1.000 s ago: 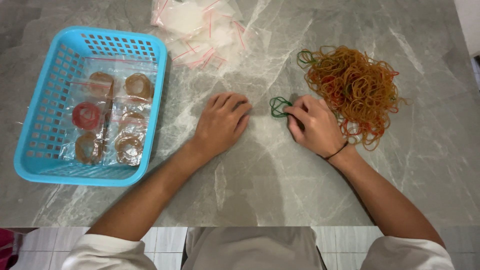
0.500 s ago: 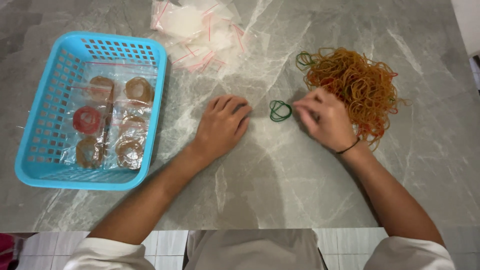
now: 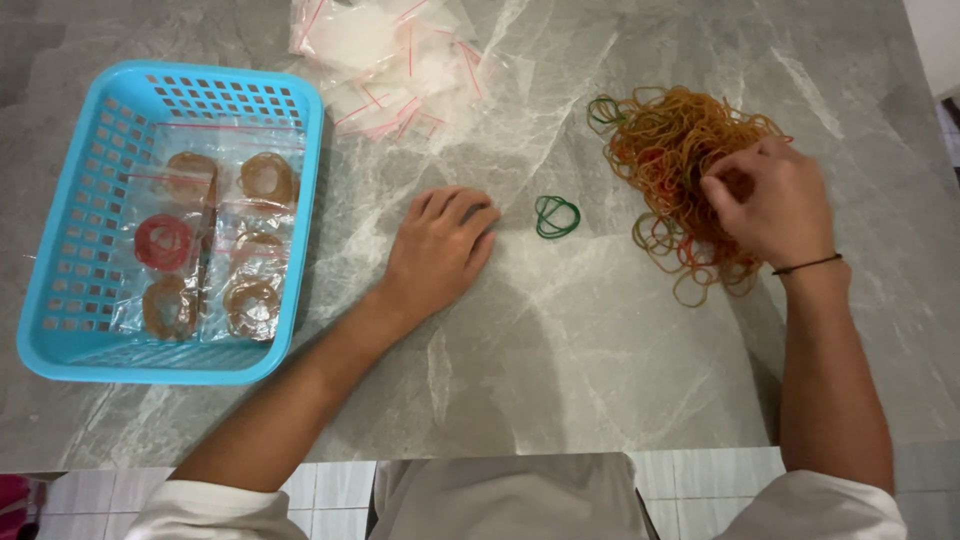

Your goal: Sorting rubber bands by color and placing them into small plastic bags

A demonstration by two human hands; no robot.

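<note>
My left hand (image 3: 438, 250) rests flat on the grey marble counter (image 3: 560, 350), fingers together, holding nothing. A small bunch of green rubber bands (image 3: 556, 216) lies loose on the counter just right of its fingertips. My right hand (image 3: 775, 200) reaches into a big tangled pile of orange, red and green rubber bands (image 3: 665, 140), fingers curled and pinching among the bands. A dark band circles that wrist.
A blue plastic basket (image 3: 65, 260) at the left holds several small clear bags (image 3: 210, 230) of sorted rubber bands. A heap of empty clear zip bags (image 3: 390, 55) with red strips lies at the top middle. The counter's front edge runs just before my body.
My right hand let go of the green bands, leaving them on the counter, and moved right into the big pile. The left hand stayed put.
</note>
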